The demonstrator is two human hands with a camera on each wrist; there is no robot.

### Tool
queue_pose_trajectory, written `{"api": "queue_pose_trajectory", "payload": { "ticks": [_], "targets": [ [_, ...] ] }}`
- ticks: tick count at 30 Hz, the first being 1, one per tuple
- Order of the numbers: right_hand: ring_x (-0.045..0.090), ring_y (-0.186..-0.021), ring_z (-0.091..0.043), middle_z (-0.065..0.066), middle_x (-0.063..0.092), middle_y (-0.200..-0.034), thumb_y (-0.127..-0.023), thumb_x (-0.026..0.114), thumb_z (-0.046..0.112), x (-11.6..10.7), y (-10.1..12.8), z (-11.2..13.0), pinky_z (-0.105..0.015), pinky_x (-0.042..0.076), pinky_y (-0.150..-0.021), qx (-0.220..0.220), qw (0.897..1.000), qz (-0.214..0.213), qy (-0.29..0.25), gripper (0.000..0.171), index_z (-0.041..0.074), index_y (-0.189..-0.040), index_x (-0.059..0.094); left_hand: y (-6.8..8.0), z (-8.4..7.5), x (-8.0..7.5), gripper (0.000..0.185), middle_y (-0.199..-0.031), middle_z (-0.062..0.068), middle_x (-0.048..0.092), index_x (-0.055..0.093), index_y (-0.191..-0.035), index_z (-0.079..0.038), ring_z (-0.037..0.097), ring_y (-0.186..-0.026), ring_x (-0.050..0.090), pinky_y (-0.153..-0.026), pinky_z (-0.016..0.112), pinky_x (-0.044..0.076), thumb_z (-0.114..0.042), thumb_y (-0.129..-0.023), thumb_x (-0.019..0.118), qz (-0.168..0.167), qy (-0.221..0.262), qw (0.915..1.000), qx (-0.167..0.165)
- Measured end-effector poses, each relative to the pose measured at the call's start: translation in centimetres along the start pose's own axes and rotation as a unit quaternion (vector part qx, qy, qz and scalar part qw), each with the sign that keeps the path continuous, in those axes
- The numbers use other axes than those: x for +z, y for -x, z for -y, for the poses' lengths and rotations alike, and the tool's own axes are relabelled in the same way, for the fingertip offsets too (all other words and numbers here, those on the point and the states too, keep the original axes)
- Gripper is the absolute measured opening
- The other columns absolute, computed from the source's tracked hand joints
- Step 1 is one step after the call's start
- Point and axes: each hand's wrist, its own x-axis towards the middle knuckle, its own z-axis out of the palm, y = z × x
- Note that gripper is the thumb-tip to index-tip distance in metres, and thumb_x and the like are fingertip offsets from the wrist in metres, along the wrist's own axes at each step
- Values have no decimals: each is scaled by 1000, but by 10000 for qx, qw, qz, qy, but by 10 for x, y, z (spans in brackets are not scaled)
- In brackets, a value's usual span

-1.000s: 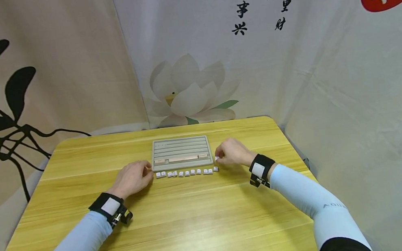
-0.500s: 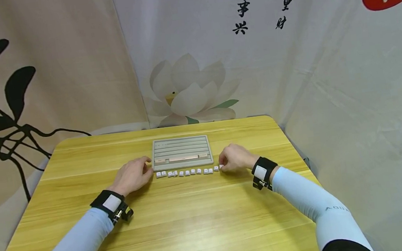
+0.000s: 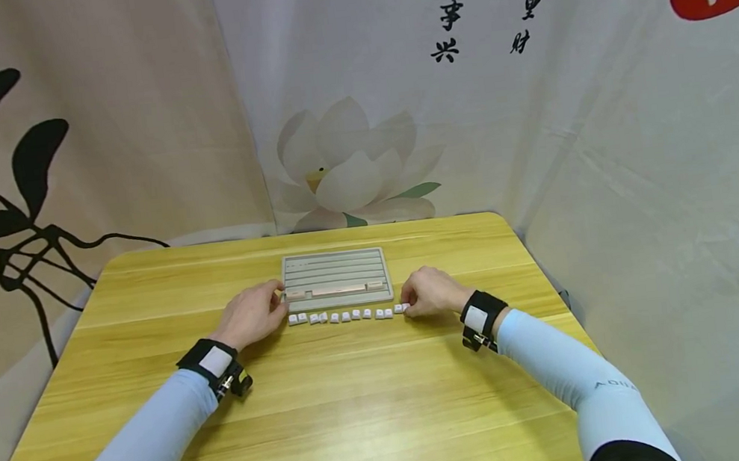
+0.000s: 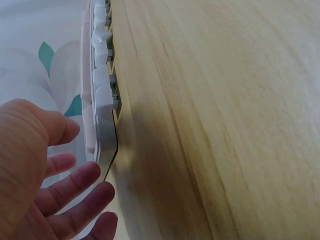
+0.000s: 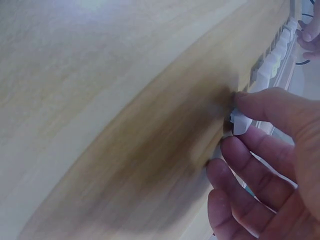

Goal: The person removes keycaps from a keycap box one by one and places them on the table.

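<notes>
Hands at either end of a row of small white keycaps (image 3: 345, 316) on the yellow wooden tabletop (image 3: 334, 407), seen from your head camera. Your right hand (image 3: 431, 291) rests at the right end of that row; in your right-wrist view its thumb and fingertips (image 5: 260, 107) pinch one small white keycap (image 5: 240, 121) just above the wood, so the cap sits between the fingertips, not in the palm. That cap lies at the row's right end, level with the others and close beside its neighbour; whether the two touch cannot be told. Your left hand (image 3: 253, 314) lies at the front left corner of the flat grey keyboard base with ridged rows (image 3: 336, 277). Your left-wrist view shows its fingers (image 4: 75, 182) spread and nearly straight, gripping nothing, with the fingertips just beside the base's rounded corner (image 4: 107, 150); contact there cannot be told. The keycap row runs parallel to the front edge of the base, just in front of it, between your two hands. A pale pink bar (image 3: 337, 290) and two short pink caps occupy the front row of the base. Both wrists carry black straps with cameras (image 3: 216, 365), and both arms wear light blue sleeves (image 3: 560, 368).
</notes>
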Motion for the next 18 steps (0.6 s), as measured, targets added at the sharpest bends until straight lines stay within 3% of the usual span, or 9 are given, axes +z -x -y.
{"api": "queue_pose_trajectory", "payload": {
  "ticks": [10,18],
  "targets": [
    [66,-80,-8,10,78,-85,-88,90,29,2,3,-2,-31,54,-75,219,9997,22,-96,13,21,-97,86,-12,-4,1,49,-102,9,77,70,-143,-2,20,-79,63,-66,33,46,-33,-105,74,16,-51,9999,114],
    [72,-88,-11,5,83,-96,-90,86,35,0,3,-2,-33,60,-79,246,9993,-253,-100,24,18,-108,86,-19,-6,3,46,-104,12,77,74,-139,-3,23,-83,64,-70,37,50,-35,-106,75,104,-109,9998,87]
  ]
}}
